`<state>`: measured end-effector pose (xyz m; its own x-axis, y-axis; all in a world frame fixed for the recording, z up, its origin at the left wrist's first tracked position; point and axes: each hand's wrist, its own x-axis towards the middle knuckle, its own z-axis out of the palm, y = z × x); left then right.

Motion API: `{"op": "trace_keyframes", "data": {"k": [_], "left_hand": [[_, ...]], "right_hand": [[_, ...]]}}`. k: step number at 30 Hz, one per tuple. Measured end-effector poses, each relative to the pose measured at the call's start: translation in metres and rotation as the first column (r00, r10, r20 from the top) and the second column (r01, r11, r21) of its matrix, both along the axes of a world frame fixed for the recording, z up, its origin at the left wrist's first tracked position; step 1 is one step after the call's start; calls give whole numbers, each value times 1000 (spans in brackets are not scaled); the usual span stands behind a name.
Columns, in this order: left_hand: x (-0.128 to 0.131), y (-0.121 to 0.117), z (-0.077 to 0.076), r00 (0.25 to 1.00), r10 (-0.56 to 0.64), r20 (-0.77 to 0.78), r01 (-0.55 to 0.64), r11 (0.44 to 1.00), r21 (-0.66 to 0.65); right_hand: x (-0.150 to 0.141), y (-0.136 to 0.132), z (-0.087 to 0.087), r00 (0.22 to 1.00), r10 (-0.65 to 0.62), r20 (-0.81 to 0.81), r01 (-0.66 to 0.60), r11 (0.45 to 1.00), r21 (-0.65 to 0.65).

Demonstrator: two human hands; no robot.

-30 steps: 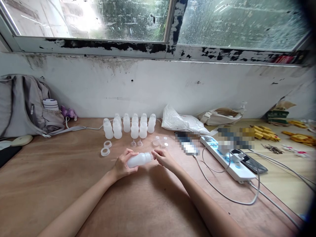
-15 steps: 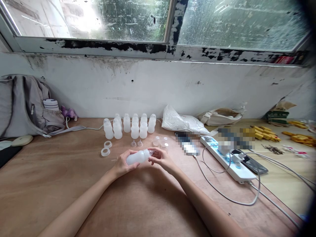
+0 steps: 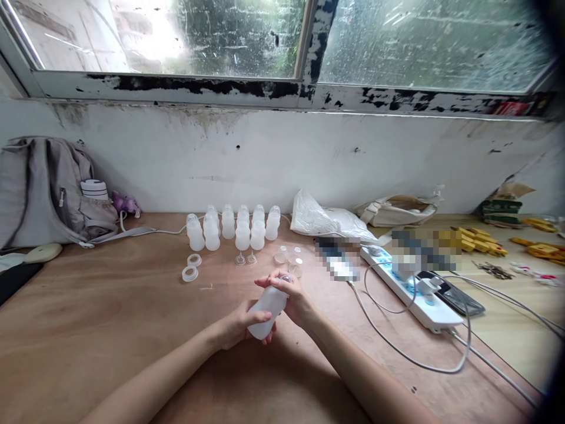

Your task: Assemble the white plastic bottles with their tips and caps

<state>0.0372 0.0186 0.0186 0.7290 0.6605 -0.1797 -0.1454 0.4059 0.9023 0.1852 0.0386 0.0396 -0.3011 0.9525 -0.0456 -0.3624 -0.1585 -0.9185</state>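
A frosted white baby bottle (image 3: 266, 311) is held tilted above the table, its base toward me and its top pointing up and to the right. My left hand (image 3: 236, 327) is closed round its lower body, thumb on the near side. Around the neck my right hand (image 3: 298, 301) is closed, with a clear teat (image 3: 286, 278) partly showing between its fingers. Beyond them lie two teats (image 3: 245, 258) and two screw rings (image 3: 190, 272). Several small clear caps and discs (image 3: 281, 258) rest just past my right hand.
Several frosted bottles (image 3: 242, 234) stand in rows near the wall. To the right are a white plastic bag (image 3: 331, 222), a power strip (image 3: 417, 291) with trailing cables and phones. A grey backpack (image 3: 39, 194) sits at left; yellow parts (image 3: 479, 241) lie far right.
The bottle has moved toward me and right, and its top has swung upward. My right hand has shifted from pinching at the teat to wrapping round the neck. The left still holds the body.
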Motion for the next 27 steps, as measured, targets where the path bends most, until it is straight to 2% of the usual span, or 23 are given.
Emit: {"op": "trace_keyframes", "data": {"k": [2, 3, 5, 7, 12, 15, 16, 18, 20, 23, 25, 27], "left_hand": [[4, -2, 3, 986, 119, -117, -98, 980, 171], [4, -3, 4, 965, 190, -183, -133, 949, 287], [3, -4, 7, 906, 327, -269, -150, 842, 518], [2, -5, 8, 859, 429, -279, -134, 715, 686], [-2, 1, 0, 739, 649, -182, -163, 435, 886], [-7, 9, -8, 674, 729, -119, -167, 307, 937], [-9, 12, -10, 659, 744, -114, -158, 285, 946], [-15, 18, -12, 631, 765, -129, -140, 276, 951], [-22, 23, -13, 616, 773, -151, -140, 296, 945], [-31, 27, -12, 619, 767, -167, -165, 336, 927], [-36, 28, -12, 626, 759, -179, -175, 361, 916], [-39, 27, -11, 626, 756, -191, -183, 380, 907]], "right_hand": [[-5, -2, 0, 990, -142, 4, 143, 990, -20], [-8, -4, -1, 978, -207, 8, 207, 978, -8], [-13, -6, 0, 954, -299, 25, 298, 954, 33], [-17, -8, 1, 939, -339, 50, 334, 939, 81], [-30, -1, 8, 925, -377, 49, 365, 915, 171], [-39, 9, 10, 926, -370, 78, 348, 914, 209], [-41, 13, 10, 930, -355, 98, 327, 919, 222], [-44, 20, 8, 930, -328, 169, 279, 925, 259], [-40, 27, 5, 907, -329, 262, 241, 917, 317], [-21, 35, -2, 839, -392, 378, 199, 866, 458], [0, 39, -8, 739, -503, 447, 190, 793, 579], [25, 42, -16, 573, -638, 515, 182, 711, 679]]}}
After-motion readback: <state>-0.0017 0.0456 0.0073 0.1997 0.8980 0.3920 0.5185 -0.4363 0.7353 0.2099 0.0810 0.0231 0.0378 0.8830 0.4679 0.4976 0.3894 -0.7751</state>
